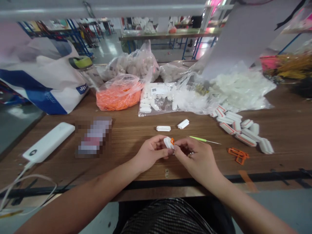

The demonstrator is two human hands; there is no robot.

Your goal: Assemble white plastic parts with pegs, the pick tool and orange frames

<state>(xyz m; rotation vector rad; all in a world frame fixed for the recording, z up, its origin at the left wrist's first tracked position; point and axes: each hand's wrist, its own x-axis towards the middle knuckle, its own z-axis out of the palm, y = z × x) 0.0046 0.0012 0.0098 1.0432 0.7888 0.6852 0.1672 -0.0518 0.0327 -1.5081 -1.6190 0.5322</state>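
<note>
Near the table's front edge, my left hand is closed around a small white plastic piece. My right hand pinches a small orange frame against the right end of that piece; the fingers hide part of both. Beyond my hands lie a white plastic block and another white block, set at a slant. A pick with a lime-green handle rests just past my right hand. Farther right are several loose orange frames and a pile of white blocks, some with orange edging.
A clear bag of orange frames and a bag of white pieces stand at the back. Pale translucent parts spread at back right. On the left are a white power bank with a cable, a blurred-out flat object and a bottle.
</note>
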